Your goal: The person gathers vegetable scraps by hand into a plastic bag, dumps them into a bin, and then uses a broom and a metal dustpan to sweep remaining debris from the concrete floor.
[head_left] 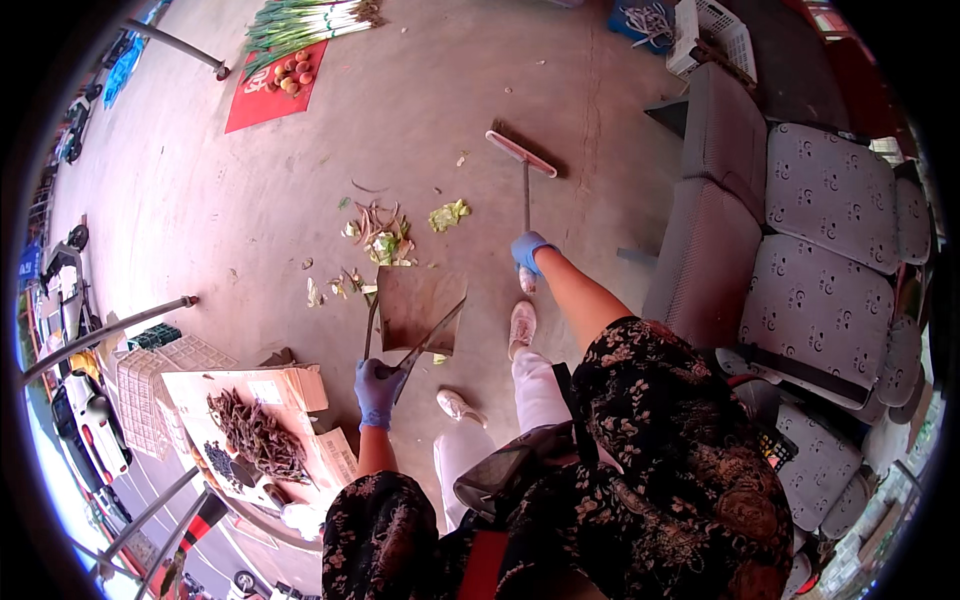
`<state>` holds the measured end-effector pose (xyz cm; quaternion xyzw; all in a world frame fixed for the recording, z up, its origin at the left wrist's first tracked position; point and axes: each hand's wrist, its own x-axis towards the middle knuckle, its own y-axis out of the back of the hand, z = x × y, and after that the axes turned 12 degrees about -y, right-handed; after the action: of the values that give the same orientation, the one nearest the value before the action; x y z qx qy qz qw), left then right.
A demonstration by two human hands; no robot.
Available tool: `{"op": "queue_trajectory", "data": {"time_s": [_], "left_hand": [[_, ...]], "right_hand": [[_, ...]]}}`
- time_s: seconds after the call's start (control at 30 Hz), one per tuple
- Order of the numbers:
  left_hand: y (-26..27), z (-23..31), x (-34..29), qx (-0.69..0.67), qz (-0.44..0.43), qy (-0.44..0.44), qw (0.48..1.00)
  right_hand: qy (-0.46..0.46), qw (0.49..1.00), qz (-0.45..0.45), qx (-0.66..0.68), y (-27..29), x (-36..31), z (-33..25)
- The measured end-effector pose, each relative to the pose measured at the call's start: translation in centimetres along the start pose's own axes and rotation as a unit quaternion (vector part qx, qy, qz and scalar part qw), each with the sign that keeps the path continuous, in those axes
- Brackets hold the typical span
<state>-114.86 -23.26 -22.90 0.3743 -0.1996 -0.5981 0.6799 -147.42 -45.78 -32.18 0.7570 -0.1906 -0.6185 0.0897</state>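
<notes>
Black floral top (670, 430); pink-headed broom (521, 153); squarish brown dustpan (415, 305).

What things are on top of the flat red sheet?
Round orange produce lies on the red sheet; long green stalks overlap its far edge. What they cover cannot be seen.

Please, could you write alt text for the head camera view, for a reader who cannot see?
A person's blue-gloved right hand holds a broom and the blue-gloved left hand a dustpan, with vegetable scraps on the floor near it. Grey patterned seats stand at the right.
</notes>
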Motion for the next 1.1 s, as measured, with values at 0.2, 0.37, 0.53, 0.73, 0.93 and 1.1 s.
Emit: {"op": "queue_trajectory", "data": {"time_s": [0.2,0.37,0.53,0.73,0.93,1.1], "left_hand": [[-5.4,8.8,7.1,-0.041,-0.006,-0.066,0.997],[-2.4,4.6,7.6,0.039,0.051,-0.013,0.998],[-4.6,6.8,12.5,-0.014,0.053,0.033,0.998],[-8.4,7.1,21.8,-0.055,0.056,0.096,0.992],[-12.9,11.5,34.8,-0.036,-0.005,0.062,0.997],[-16.3,17.6,44.6,-0.047,-0.101,-0.037,0.993]], "right_hand": [[0.107,0.947,0.067,-0.296,-7.5,3.5,5.7],[-0.015,0.975,-0.111,0.190,1.8,-6.5,-2.8],[-0.091,0.922,-0.043,0.374,8.9,-8.1,1.9],[-0.190,0.890,0.103,0.401,20.7,-1.3,6.2],[-0.267,0.892,0.118,0.345,34.1,5.4,9.1],[-0.305,0.918,0.082,0.241,41.3,9.8,12.8]]}}
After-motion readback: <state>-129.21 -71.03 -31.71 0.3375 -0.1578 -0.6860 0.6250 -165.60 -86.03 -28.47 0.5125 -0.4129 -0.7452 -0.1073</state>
